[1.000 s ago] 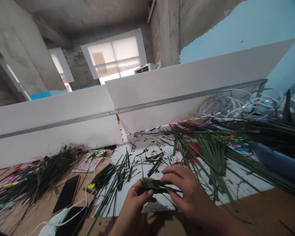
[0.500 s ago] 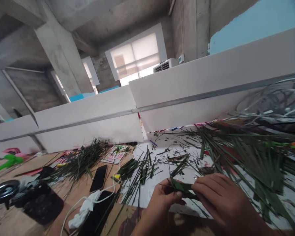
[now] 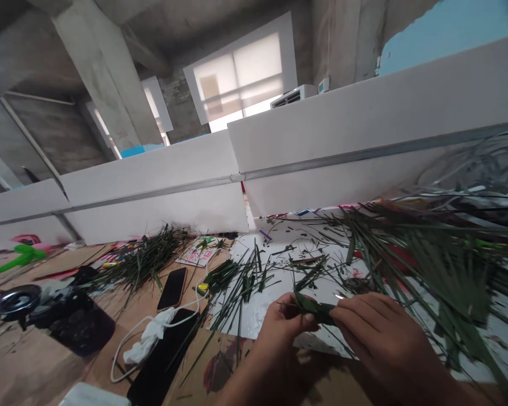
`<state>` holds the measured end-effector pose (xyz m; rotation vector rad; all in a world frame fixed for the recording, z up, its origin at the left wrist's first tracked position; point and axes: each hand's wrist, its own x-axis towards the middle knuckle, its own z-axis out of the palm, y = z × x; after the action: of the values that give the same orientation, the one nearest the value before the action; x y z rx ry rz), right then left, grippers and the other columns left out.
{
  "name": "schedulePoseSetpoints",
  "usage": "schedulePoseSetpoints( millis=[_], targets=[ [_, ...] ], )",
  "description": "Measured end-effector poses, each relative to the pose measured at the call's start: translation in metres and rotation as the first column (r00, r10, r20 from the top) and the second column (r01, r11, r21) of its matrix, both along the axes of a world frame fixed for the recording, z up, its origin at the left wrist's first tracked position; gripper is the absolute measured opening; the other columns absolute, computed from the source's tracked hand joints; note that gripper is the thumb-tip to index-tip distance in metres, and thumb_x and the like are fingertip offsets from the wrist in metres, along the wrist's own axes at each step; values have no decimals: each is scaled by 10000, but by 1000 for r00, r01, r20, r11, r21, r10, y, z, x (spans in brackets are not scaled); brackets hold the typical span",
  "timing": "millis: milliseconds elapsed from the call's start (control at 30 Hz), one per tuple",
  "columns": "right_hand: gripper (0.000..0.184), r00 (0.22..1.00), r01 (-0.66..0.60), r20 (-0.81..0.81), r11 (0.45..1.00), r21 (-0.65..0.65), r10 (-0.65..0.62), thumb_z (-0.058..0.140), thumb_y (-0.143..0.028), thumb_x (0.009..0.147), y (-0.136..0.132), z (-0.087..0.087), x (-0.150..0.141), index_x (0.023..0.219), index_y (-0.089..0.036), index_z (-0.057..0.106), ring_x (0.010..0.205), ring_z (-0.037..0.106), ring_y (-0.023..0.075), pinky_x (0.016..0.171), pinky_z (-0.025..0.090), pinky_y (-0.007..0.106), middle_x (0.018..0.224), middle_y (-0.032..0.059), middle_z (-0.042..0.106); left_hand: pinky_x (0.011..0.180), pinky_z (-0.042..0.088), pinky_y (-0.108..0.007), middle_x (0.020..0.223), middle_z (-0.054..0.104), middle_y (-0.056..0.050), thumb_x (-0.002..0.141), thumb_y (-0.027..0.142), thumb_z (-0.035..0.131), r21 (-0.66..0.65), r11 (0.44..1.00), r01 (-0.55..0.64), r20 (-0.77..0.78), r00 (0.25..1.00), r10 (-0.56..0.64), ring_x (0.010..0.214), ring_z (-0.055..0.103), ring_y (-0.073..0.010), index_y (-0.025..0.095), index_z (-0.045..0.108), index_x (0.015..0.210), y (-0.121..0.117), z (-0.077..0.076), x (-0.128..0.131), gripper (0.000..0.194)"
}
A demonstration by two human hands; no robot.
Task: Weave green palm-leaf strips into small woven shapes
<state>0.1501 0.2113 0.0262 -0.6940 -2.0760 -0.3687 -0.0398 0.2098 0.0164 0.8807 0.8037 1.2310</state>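
Observation:
My left hand (image 3: 284, 326) pinches one end of a folded green leaf strip (image 3: 309, 305) between thumb and fingers. At the strip's other end, my right hand (image 3: 379, 334) is closed on it, its fingertips mostly hidden behind the back of the hand. A small shiny pointed tip (image 3: 337, 296) shows just above the right index finger; I cannot tell what it belongs to. Below both hands lies a white sheet (image 3: 254, 318) strewn with cut leaf scraps. Beside my right hand spreads a large fan-shaped palm leaf (image 3: 452, 276).
Left of the sheet are a heap of leaf strips (image 3: 146, 256), a phone (image 3: 173, 288), a dark flat slab (image 3: 163, 361), a white cable with crumpled tissue (image 3: 150, 338) and a black cup (image 3: 80, 324). White partition panels (image 3: 161, 211) stand behind; tangled cables lie far right.
The camera view has shifted, so the background sits higher and a white object appears at the bottom left. Both hands keep their hold on the leaf strip, with only slight movement.

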Motion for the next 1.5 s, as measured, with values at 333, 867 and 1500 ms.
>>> schedulePoseSetpoints(
  millis=[333, 867, 1500],
  targets=[
    [172, 997, -41, -72, 983, -179, 28, 499, -112, 953, -1, 1, 2, 962, -223, 630, 889, 590, 246, 859, 384, 419, 932, 50, 682, 721, 425, -256, 765, 664, -39, 552, 199, 907, 16, 1000, 13, 39, 999, -14, 734, 557, -150, 151, 739, 789, -1, 1, 2, 294],
    [79, 846, -368, -524, 606, -705, -96, 656, -253, 819, 8, 9, -4, 803, -206, 716, 802, 611, 214, 754, 447, 336, 805, 18, 647, 842, 461, -288, 916, 757, -42, 677, 210, 857, 91, 994, 57, -114, 992, -47, 886, 638, -201, 219, 782, 957, 1, 0, -7, 290],
    [56, 867, -357, -489, 567, -743, -96, 643, -231, 798, 6, 12, -6, 759, -202, 616, 776, 574, 195, 695, 422, 303, 787, 4, 618, 954, 463, -389, 1008, 790, -113, 616, 334, 909, 54, 994, 93, -191, 978, -81, 1000, 672, -297, 225, 811, 1031, 0, 8, 0, 441]
  ],
)
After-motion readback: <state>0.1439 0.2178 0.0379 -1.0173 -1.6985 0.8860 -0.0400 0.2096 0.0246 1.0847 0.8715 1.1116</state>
